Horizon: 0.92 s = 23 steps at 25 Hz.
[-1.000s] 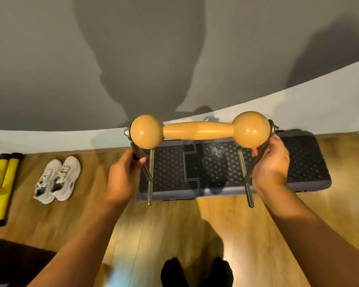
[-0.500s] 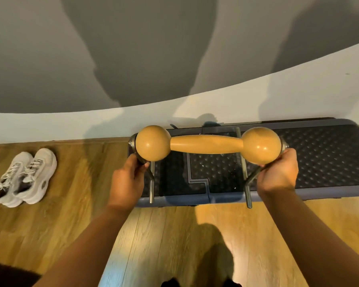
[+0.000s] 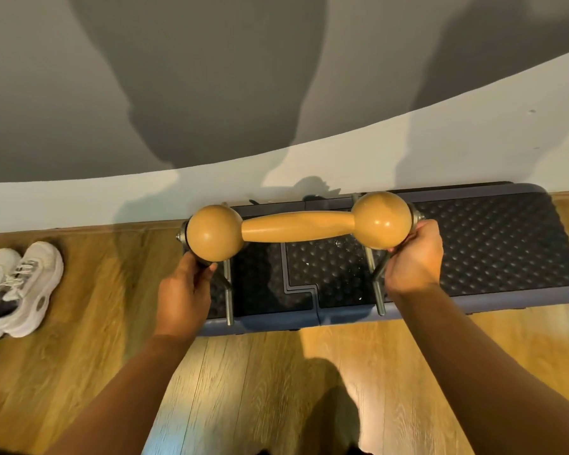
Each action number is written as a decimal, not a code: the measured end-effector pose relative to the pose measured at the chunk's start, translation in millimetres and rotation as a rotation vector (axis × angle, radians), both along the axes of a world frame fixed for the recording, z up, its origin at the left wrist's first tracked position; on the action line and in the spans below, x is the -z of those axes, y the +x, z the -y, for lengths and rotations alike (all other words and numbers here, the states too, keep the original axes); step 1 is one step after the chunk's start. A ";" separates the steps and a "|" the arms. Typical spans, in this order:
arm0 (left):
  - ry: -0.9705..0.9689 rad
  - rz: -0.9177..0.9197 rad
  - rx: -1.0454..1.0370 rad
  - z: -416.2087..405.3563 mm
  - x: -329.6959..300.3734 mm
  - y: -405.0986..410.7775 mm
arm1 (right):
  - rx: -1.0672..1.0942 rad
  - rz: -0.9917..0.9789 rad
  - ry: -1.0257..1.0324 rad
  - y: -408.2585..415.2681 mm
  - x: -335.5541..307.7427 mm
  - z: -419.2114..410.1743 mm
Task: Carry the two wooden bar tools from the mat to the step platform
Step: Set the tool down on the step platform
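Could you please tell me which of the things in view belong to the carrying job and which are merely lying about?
Belonging to the job:
- tan wooden bar tool with ball ends and metal legs
- dark studded step platform
- left hand
- right hand

Lying about:
- pair of white trainers

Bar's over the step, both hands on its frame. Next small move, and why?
Probably lower it straight down. The wooden bar tool is gripped at both ends by the left hand and right hand, with its metal legs already over the step platform.
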<state>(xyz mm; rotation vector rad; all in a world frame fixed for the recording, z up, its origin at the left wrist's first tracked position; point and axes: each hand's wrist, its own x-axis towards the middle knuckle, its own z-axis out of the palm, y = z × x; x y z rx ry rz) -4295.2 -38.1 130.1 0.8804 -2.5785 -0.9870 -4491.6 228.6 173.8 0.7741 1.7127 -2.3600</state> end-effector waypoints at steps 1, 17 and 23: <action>-0.004 0.003 0.005 1.6 1.9 -1.5 | 0.001 0.012 0.004 -0.6 0.3 1.1; -0.011 0.087 0.035 4.3 10.0 -14.5 | 0.084 0.242 0.016 -15.1 30.7 0.2; -0.025 0.103 0.019 0.3 5.6 -15.8 | 0.082 0.180 0.013 -16.0 35.7 -0.2</action>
